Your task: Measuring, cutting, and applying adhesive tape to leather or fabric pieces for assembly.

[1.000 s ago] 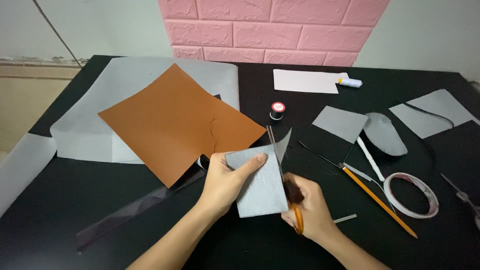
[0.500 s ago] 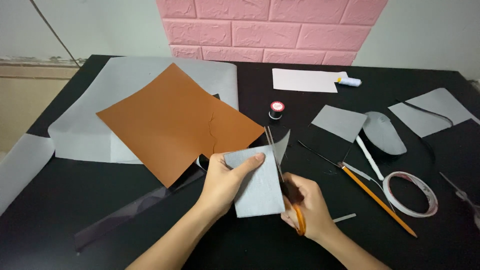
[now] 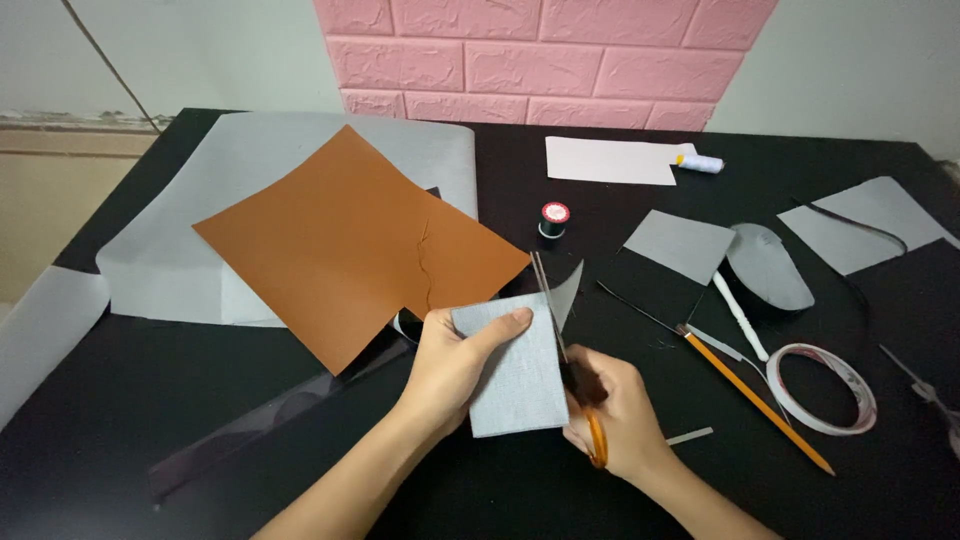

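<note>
My left hand [image 3: 450,365] pinches a small grey fabric rectangle [image 3: 515,375] by its left edge, thumb on top. My right hand [image 3: 615,415] grips orange-handled scissors [image 3: 568,365], whose blades run up along the right side of the grey piece. A narrow grey flap [image 3: 568,292] curls away to the right of the blades. Both hands hover over the black table [image 3: 300,470] near its front middle.
An orange-brown sheet [image 3: 350,255] lies on grey paper [image 3: 200,260] at left, a dark ruler [image 3: 270,420] below it. At right are a pencil [image 3: 755,400], tape roll [image 3: 825,385], white pen [image 3: 740,315], grey shoe-sole shape [image 3: 768,265], grey pieces [image 3: 685,245], thread spool [image 3: 553,218].
The scissors have advanced slightly up the grey piece's right edge; both hands stay in nearly the same place.
</note>
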